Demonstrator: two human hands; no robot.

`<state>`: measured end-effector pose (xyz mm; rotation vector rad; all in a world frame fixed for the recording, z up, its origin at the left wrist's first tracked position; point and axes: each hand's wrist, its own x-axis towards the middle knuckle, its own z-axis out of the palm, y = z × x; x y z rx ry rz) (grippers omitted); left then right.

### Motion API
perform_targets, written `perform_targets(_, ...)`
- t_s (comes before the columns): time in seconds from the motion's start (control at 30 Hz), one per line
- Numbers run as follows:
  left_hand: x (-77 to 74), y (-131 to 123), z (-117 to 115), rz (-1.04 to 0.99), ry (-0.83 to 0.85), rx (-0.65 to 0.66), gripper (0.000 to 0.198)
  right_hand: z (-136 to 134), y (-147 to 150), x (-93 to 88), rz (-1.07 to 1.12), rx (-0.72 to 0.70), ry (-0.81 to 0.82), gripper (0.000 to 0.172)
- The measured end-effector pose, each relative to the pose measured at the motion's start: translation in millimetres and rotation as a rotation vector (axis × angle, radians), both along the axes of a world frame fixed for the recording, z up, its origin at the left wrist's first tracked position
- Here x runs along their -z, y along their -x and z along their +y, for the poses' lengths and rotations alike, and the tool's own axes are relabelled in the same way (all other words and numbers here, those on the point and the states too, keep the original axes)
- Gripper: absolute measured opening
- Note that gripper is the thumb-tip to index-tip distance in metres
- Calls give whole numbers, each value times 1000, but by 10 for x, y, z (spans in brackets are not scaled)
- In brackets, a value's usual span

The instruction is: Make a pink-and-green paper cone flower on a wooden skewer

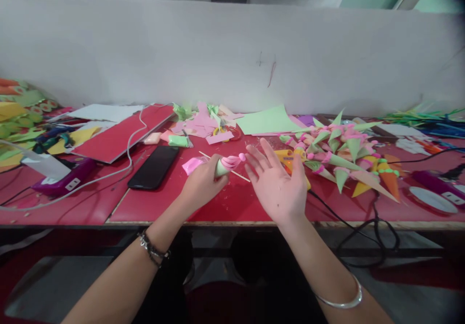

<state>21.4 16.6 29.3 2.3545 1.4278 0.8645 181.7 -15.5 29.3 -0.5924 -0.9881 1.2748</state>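
Observation:
My left hand (pixel 202 181) is closed around a small green paper cone with a pink ruffled top (pixel 228 163), held just above the red table (pixel 225 208). My right hand (pixel 276 181) is open beside it, palm toward me and fingers spread, its fingertips almost touching the pink top. A thin wooden stick (pixel 238 174) lies on the table between the two hands. A pink scrap (pixel 191 165) lies behind my left hand.
A pile of finished green and orange cones (pixel 341 157) lies at right, with a yellow glue gun (pixel 290 158) and its black cable (pixel 366 227). A black phone (pixel 154 167), red boards (pixel 119 135), paper scraps, scissors (pixel 221 131) and a purple device (pixel 63 178) fill the left.

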Motion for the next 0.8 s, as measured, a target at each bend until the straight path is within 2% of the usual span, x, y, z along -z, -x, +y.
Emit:
perform_targets(0.1,-17,-16,-28,17,-22,-8,14,1,-12,-16,-49,84,1,64)
perform_targets(0.23,-42,-71,-134,103,-7,236,26,-7,-40,-34,-42,119,-3,63)
perform_targets(0.3,-41,-100,-180,120,5,303,28,-13,-44,-39,-31,110,-23,62)
perform_targets(0.47,-24,-138,-222,130,5,300,25,-19,-18,-36,-87,122,-34,64)
perform_targets(0.8,1,-156,-269,338,-115,273,28,-29,46,-11,-98,120,-58,59)
